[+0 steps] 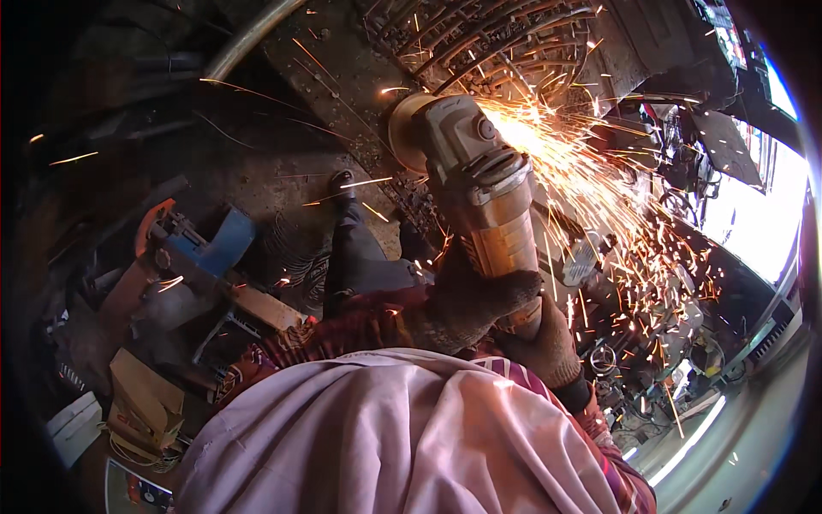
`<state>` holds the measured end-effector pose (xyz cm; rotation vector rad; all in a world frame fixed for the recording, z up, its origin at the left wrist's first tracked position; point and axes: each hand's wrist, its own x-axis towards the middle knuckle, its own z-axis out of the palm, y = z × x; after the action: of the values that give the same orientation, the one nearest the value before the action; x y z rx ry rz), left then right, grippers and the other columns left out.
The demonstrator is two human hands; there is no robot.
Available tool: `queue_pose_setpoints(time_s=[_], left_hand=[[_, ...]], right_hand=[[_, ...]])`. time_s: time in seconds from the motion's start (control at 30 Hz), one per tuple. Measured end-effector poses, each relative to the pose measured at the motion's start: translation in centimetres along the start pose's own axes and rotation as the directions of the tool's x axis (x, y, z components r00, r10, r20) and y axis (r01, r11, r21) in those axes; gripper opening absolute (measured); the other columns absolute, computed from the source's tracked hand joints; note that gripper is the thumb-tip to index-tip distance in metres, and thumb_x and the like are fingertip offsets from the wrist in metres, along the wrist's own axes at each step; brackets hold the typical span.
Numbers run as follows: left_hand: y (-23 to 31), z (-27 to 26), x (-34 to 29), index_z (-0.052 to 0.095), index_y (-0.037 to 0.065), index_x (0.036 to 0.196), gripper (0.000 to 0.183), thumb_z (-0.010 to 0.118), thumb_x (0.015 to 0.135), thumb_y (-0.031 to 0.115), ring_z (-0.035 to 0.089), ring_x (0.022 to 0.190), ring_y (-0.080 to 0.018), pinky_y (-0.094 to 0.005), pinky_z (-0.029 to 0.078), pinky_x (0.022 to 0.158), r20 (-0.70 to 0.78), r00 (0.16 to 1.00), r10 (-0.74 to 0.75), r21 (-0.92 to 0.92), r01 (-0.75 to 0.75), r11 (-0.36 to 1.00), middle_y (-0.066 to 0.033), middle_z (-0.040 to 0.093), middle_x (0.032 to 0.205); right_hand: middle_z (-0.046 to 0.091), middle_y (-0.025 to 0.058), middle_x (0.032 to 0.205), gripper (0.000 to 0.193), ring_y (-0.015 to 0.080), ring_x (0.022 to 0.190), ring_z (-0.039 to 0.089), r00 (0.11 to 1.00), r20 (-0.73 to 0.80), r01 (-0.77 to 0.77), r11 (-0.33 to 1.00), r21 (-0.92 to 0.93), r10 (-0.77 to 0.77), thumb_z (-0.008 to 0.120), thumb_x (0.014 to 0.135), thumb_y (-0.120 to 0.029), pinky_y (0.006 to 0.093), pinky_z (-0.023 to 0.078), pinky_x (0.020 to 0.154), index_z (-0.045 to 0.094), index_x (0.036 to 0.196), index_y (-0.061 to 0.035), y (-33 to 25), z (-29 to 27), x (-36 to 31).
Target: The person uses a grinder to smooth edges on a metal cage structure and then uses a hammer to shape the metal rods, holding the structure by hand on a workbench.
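Observation:
Both my hands, in worn work gloves, are closed on an angle grinder [498, 231] with a dirty orange-brown body and a grey metal head. My left hand [479, 300] wraps round the body from the left. Behind it, my right hand [550, 347] grips the rear end. At the far end, the round disc [406, 133] is against or very close to a dark metal surface [342, 94]; glare and the grinder's head hide the exact contact. A bright stream of sparks [556, 146] sprays right from the head. Pale pinkish cloth [385, 428] covers my front.
Curved metal rods [488, 30] lie beyond the grinder. A pipe [248, 41] slants in at upper left. On the left are a blue and orange metal device [214, 244] and an opened cardboard box [144, 403]. Metal scrap [685, 325] clutters the right, under falling sparks.

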<state>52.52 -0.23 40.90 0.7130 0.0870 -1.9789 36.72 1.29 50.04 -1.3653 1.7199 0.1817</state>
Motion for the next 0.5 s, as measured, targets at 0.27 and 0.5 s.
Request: queue_pose_setpoints(time_s=[0.27,0.5], left_hand=[[-0.8,-0.9,0.5,0.047,0.006,0.141,0.070,0.085,0.083,0.012,0.066,0.106,-0.0208,-0.0397,0.059,0.092,0.032,0.996,0.083,0.174,-0.087,0.981,-0.0088,0.063,0.120],[1.3,-0.4,0.5,0.047,0.006,0.139,0.067,0.085,0.083,0.013,0.066,0.108,-0.0212,-0.0407,0.058,0.094,0.077,0.997,-0.014,0.256,-0.006,0.967,-0.0095,0.063,0.119]], right_hand=[[0.071,0.0218,0.126,0.087,0.0320,0.115,0.072,1.000,-0.001,-0.014,0.997,0.078,0.014,0.095,0.077,-0.037,0.0436,0.058,0.095,0.051,0.144,-0.0024,-0.1,0.7,0.3],[0.071,0.0220,0.125,0.083,0.0329,0.115,0.072,1.000,-0.008,-0.024,0.998,0.050,0.025,0.093,0.079,-0.036,0.0440,0.058,0.095,0.052,0.142,-0.0022,0.1,0.9,0.3]])
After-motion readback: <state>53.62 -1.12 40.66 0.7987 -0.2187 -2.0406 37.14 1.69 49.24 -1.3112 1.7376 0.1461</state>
